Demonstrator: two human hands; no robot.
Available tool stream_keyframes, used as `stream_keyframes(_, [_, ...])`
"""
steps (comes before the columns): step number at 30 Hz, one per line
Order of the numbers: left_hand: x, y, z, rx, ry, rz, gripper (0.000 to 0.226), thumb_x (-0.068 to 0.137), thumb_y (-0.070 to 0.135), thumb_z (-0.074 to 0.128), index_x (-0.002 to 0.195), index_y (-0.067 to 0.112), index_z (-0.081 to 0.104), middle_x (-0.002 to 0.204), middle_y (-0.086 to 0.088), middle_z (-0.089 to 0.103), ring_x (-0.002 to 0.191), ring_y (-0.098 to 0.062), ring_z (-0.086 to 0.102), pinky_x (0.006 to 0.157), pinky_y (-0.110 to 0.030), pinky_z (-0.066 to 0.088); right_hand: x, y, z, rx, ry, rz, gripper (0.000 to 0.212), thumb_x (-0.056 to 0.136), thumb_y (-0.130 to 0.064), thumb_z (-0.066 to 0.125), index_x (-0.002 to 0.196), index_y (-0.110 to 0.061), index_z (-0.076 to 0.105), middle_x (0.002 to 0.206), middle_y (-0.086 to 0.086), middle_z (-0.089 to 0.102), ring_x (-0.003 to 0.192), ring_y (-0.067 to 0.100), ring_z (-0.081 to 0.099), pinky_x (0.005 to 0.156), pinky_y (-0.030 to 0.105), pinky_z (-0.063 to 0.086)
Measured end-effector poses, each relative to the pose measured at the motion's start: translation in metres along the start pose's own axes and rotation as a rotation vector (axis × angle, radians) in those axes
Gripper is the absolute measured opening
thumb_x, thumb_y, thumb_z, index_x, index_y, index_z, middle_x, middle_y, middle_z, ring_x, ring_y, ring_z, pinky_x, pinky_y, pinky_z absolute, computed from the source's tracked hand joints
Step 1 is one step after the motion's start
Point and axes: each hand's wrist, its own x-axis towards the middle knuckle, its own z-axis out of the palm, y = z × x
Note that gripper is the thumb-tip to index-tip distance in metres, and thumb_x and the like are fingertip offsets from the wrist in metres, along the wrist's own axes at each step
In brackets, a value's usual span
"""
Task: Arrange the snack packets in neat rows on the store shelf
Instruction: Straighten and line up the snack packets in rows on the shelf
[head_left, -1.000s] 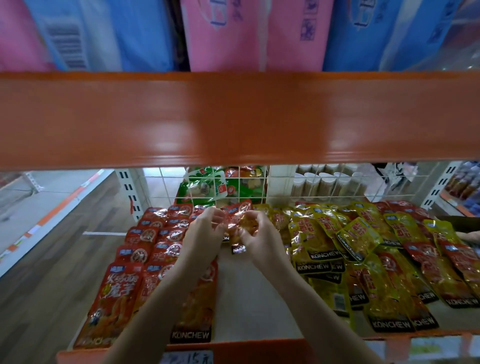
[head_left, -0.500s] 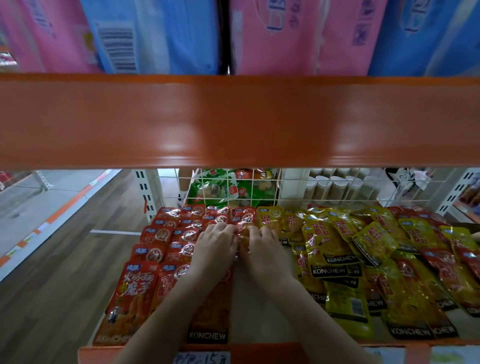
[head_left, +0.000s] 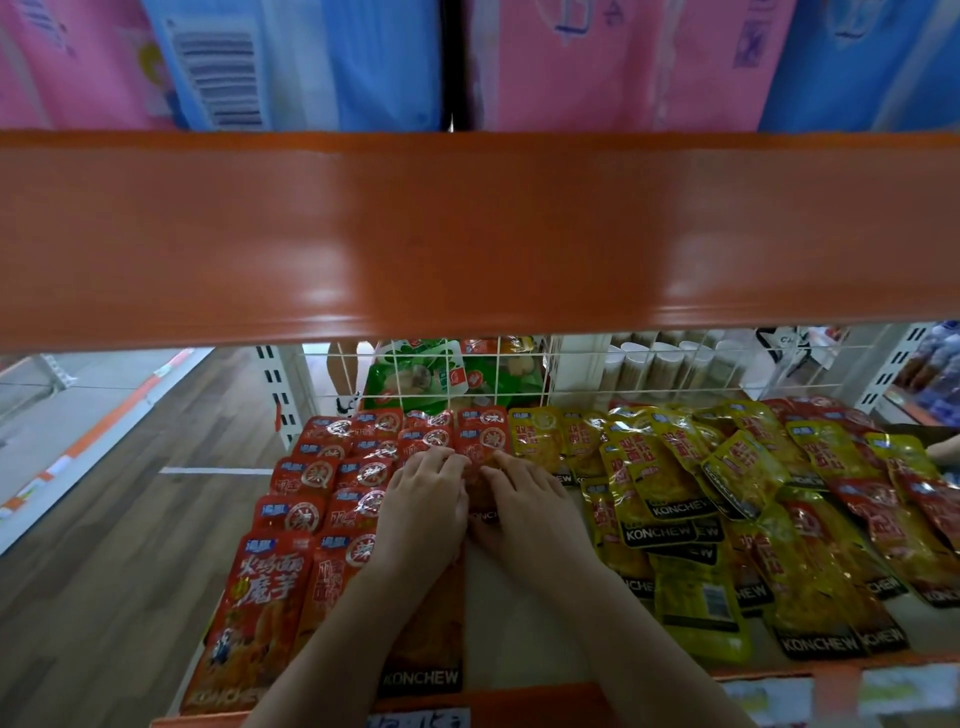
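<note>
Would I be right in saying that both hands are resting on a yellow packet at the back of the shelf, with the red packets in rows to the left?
Not quite: the head view shows the left hand and right hand on a red packet, not a yellow one. The yellow packets lie to the right. The red rows are indeed on the left.

One head camera looks forward and down, from close, under the orange upper beam (head_left: 467, 234) onto the lower shelf (head_left: 519, 623) between both forearms.
</note>
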Motion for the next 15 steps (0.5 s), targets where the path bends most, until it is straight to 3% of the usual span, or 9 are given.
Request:
stream_keyframes(7, [-0.0004,0.0027,-0.0032,0.063,-0.043,0.009,0.038,0.097,0.025,0.04,0.134,0.02,0.046,0.141,0.002,0.041,0.134,-0.014,0.032,0.11,-0.029,0.024,0.0026,0.0012,0.0029,0.044,0.018,0.077,0.061,0.094,-0.051,0.039,0.145,-0.021,0.027,0.154,0.0,0.022,0.141,0.019,0.02,0.113,0.034,0.021])
stream_keyframes(15, [-0.0002,0.0041,-0.0082,0.148,-0.158,0.062,0.042,0.095,0.042,0.043,0.135,0.029,0.041,0.143,0.006,0.037,0.134,-0.015,0.028,0.11,-0.032,0.02,0.0054,0.007,0.0021,0.039,0.057,0.184,0.045,0.099,-0.043,0.035,0.134,-0.017,0.04,0.142,0.001,0.041,0.134,0.019,0.031,0.107,0.035,0.027])
